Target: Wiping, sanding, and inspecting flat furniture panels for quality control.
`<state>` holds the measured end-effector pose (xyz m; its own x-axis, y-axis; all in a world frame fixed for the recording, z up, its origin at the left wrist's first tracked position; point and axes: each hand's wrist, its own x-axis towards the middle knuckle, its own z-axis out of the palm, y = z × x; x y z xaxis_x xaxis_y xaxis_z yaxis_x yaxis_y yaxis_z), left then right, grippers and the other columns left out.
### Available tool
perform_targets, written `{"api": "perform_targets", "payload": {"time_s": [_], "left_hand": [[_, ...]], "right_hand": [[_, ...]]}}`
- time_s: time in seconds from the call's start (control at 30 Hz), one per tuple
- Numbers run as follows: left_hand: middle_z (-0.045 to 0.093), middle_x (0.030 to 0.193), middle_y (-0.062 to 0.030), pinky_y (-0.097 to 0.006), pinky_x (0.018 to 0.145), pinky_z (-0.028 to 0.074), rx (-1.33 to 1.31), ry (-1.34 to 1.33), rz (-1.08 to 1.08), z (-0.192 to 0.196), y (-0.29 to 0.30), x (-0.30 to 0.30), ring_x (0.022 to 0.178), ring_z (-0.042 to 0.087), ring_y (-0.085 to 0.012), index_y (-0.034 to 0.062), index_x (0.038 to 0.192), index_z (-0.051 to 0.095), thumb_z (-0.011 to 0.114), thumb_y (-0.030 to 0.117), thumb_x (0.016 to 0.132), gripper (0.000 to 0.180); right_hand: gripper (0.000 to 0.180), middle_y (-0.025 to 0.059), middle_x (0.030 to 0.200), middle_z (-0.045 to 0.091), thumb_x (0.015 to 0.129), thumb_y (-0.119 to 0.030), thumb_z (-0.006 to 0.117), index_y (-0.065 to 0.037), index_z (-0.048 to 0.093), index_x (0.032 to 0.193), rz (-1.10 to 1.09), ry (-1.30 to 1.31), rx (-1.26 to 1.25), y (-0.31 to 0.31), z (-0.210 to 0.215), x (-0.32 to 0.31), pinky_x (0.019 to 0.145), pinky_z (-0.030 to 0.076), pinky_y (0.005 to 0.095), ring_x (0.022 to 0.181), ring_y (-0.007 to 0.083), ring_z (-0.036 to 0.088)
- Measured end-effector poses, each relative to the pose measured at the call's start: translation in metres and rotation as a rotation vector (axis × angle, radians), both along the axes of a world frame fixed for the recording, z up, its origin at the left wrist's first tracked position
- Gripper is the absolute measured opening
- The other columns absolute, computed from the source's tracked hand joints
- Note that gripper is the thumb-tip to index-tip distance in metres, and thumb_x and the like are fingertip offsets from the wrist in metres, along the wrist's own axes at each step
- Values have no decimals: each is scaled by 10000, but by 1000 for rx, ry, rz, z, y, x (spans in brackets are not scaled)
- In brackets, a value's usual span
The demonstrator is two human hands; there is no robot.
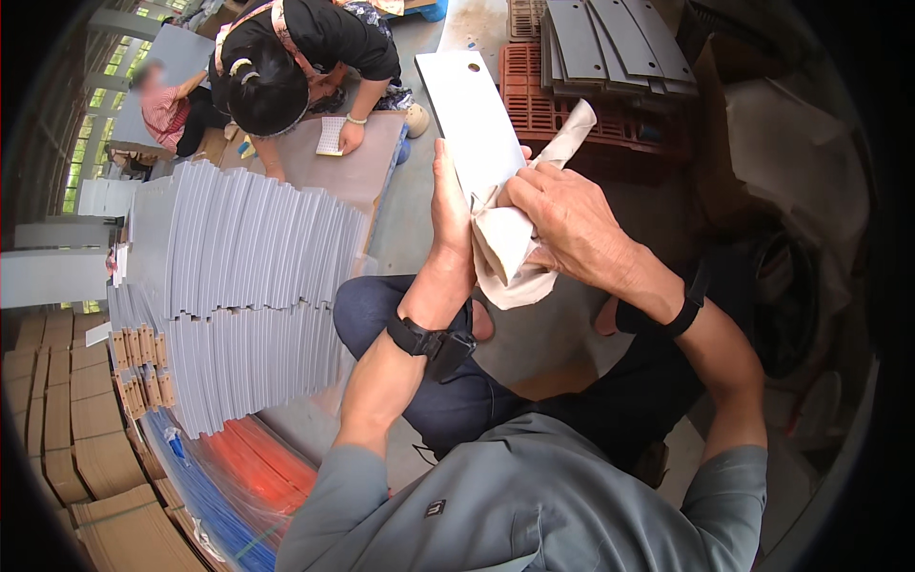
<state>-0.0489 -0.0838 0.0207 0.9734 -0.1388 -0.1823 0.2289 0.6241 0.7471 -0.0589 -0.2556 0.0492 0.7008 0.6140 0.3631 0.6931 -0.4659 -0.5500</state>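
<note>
A flat white board (467, 114) with a round hole near its far end stands tilted up in front of me. My left hand (450, 210) grips its left edge, thumb along the side, the other fingers mostly hidden behind it. My right hand (572, 224) is closed on a crumpled cream cloth (505, 243), pressed against the near end of the board. One twisted end of this cloth sticks out beyond my right knuckles, and a loose fold hangs below. The board's near end is covered by the cloth.
Tall stacks of grey-white boards (257, 248) stand at my left, beside bundled brown cardboard (100, 410). More boards (620, 43) lie on red plastic crates (534, 95) at the far right. A co-worker in black (276, 57) leans over a table, holding a label sheet (330, 135).
</note>
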Motion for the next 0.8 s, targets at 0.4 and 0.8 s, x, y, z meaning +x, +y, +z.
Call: {"api": "perform_targets", "payload": {"time_s": [0.4,0.8], "left_hand": [[649,1191,-223,-455,935,579,69,-45,32,-3,5,-1,1055,667,-305,8,1399,495,244,662,1050,783],[614,1299,-223,-494,905,586,-193,-112,-18,7,20,-5,1100,659,-307,4,1454,466,257,683,1039,822]], "right_hand": [[496,123,996,680,705,-181,874,-60,588,1092,34,113,49,3,-9,-3,836,553,443,976,343,689],[282,192,993,695,829,-133,745,-20,616,1054,-233,249,26,-58,-30,47,826,526,481,976,415,667]]}}
